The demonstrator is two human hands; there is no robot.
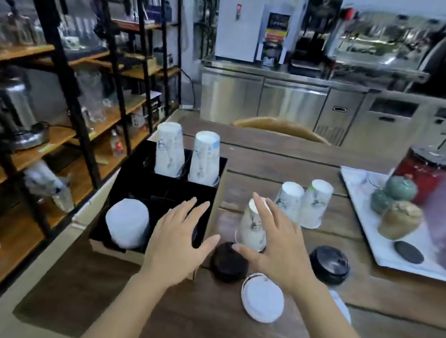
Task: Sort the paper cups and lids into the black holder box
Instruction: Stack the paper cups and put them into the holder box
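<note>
The black holder box (pixel 125 179) stands at the table's left edge. Two upside-down paper cups (pixel 170 149) (pixel 205 158) sit in its far slots, and a stack of white lids (pixel 128 222) fills its near-left slot. My left hand (pixel 177 238) hovers open over the box's near-right slot. My right hand (pixel 277 243) is spread open around an upside-down cup (pixel 251 229) on the table, fingers touching it. Two more upside-down cups (pixel 289 199) (pixel 315 203) stand behind. Black lids (pixel 229 263) (pixel 329 264) and a white lid (pixel 262 298) lie on the table.
A white tray (pixel 375 241) at the right carries a red jar (pixel 424 173), small ceramic pots and a black coaster. Wooden shelves (pixel 44 139) with glassware stand to the left. A chair back (pixel 280 127) sits at the table's far side, with steel counters beyond.
</note>
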